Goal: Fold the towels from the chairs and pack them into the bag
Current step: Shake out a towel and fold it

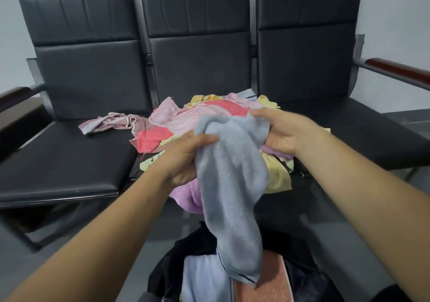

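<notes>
Gripping grey towel (232, 180) between both hands (186, 157).

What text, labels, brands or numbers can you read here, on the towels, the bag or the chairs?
No text is readable anywhere.
Grey towel, held in both hands: no tag or print, only a dark stripe near the hem.
Pile: patterns only. Small dark marks on a pale yellow towel are too blurred to read.
Bag: no label shows.
Chairs: no brand or sign.
</notes>
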A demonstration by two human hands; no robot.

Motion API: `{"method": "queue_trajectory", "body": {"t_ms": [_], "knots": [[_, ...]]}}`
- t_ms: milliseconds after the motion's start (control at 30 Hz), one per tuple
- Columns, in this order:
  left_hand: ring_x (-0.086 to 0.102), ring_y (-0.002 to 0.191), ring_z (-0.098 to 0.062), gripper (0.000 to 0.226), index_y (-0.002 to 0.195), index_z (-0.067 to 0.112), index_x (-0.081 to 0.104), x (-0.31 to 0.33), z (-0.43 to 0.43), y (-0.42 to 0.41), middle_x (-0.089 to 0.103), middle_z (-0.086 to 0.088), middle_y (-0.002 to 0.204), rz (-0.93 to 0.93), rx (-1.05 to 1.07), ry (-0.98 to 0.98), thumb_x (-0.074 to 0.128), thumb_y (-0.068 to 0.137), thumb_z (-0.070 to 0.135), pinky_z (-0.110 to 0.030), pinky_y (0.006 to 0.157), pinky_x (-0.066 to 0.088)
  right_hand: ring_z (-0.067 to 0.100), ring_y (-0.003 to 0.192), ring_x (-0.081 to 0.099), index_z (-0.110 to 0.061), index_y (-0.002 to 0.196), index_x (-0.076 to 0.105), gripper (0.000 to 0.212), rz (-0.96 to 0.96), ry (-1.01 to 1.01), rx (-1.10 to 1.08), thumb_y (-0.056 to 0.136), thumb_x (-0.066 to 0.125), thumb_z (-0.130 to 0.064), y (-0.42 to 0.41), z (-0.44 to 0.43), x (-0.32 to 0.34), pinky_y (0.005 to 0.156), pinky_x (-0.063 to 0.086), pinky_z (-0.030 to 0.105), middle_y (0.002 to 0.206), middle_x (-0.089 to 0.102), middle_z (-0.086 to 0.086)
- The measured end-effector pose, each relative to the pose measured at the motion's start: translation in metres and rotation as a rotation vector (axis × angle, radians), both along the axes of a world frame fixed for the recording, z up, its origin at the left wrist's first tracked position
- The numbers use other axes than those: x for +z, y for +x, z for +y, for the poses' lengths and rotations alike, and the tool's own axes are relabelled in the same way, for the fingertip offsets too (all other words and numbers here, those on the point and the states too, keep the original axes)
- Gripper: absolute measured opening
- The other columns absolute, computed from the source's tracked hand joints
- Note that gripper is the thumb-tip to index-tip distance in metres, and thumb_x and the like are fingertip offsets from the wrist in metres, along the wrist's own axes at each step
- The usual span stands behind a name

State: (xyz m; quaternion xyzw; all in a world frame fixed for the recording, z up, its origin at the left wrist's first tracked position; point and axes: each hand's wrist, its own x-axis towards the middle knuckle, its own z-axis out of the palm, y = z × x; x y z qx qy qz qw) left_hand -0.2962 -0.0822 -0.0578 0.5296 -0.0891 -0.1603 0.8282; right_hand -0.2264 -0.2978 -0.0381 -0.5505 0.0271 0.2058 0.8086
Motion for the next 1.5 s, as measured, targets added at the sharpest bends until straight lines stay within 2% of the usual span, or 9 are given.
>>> {"method": "queue_trajectory", "body": {"t_ms": [133,233,400,533,667,833,1000,1300,1500], "knots": [[0.071,0.108,-0.03,0.051,0.135,-0.002,0.054,0.007,-0.007,0.004,0.069,-0.021,0.12,0.044,0.052,-0.197,0.059,0.087,0.012,-0.039,0.085,0.061,0.03,0.124,0.065,-0.017,0.142,0.06,0.067,0.025,0.116,0.198,0.084,0.08,-0.044,-0.015,-0.003,-0.032,0.098,0.056,0.045,0.134,0.067,0.009],[0.068,0.115,-0.03,0.05,0.139,-0.003,0.051,0.009,-0.003,0.009,0.068,-0.021,0.124,0.031,0.073,-0.248,0.059,0.092,0.013,-0.039,0.091,0.059,0.032,0.135,0.057,-0.009,0.145,0.056,0.06,0.007,0.187,0.331,0.092,0.074,-0.029,-0.024,-0.009,-0.039,0.113,0.045,0.048,0.145,0.059,0.012],[0.068,0.116,-0.025,0.055,0.143,0.001,0.051,0.006,0.005,0.018,0.068,-0.015,0.126,0.035,0.172,-0.231,0.061,0.091,0.017,-0.035,0.092,0.059,0.033,0.13,0.061,0.002,0.14,0.057,0.057,-0.093,0.121,0.346,0.087,0.074,-0.012,-0.026,-0.009,-0.037,0.108,0.05,0.046,0.14,0.062,0.019],[0.063,0.126,-0.025,0.057,0.143,0.013,0.053,-0.008,0.011,0.021,0.064,-0.01,0.137,-0.118,0.057,0.204,0.068,0.09,0.025,-0.038,0.1,0.055,0.035,0.131,0.059,-0.002,0.143,0.055,0.06,-0.178,0.187,0.192,0.088,0.077,-0.015,-0.019,-0.003,-0.025,0.112,0.046,0.049,0.142,0.061,0.018],[0.07,0.113,-0.02,0.033,0.122,0.013,0.069,-0.027,0.005,0.011,0.076,-0.001,0.117,-0.178,-0.003,0.665,0.074,0.09,0.013,-0.038,0.099,0.055,0.033,0.122,0.066,-0.001,0.135,0.061,0.053,-0.156,0.208,0.041,0.087,0.077,-0.015,-0.021,-0.002,-0.012,0.104,0.054,0.047,0.133,0.066,0.02],[0.069,0.111,-0.03,0.028,0.12,0.003,0.068,-0.022,-0.005,0.005,0.072,-0.015,0.12,-0.014,0.02,0.252,0.066,0.091,0.005,-0.046,0.095,0.058,0.032,0.117,0.069,-0.007,0.137,0.061,0.057,-0.05,0.235,-0.032,0.084,0.078,-0.021,-0.019,-0.01,-0.016,0.102,0.054,0.045,0.129,0.07,0.016],[0.062,0.125,-0.031,0.051,0.141,-0.003,0.053,-0.007,-0.01,0.009,0.06,-0.022,0.139,0.089,0.097,-0.096,0.059,0.097,0.023,-0.043,0.099,0.056,0.027,0.124,0.062,-0.008,0.138,0.062,0.055,-0.109,0.065,0.224,0.089,0.075,-0.028,-0.029,-0.013,-0.031,0.112,0.045,0.046,0.131,0.066,0.009],[0.074,0.103,-0.027,0.031,0.116,0.005,0.07,-0.001,0.021,0.01,0.076,-0.011,0.112,-0.101,0.151,0.458,0.071,0.085,0.012,-0.034,0.081,0.062,0.025,0.101,0.066,-0.01,0.115,0.073,0.038,-0.266,-0.132,0.013,0.08,0.078,-0.022,-0.031,-0.016,-0.027,0.092,0.052,0.044,0.111,0.073,0.007],[0.072,0.102,-0.027,0.052,0.115,-0.002,0.071,0.002,0.028,0.011,0.075,-0.014,0.114,-0.002,0.232,0.467,0.076,0.077,0.033,-0.033,0.074,0.061,0.018,0.092,0.07,-0.001,0.12,0.069,0.027,-0.195,0.049,-0.085,0.094,0.068,-0.01,-0.033,-0.007,-0.023,0.081,0.06,0.03,0.104,0.074,0.009]]}}
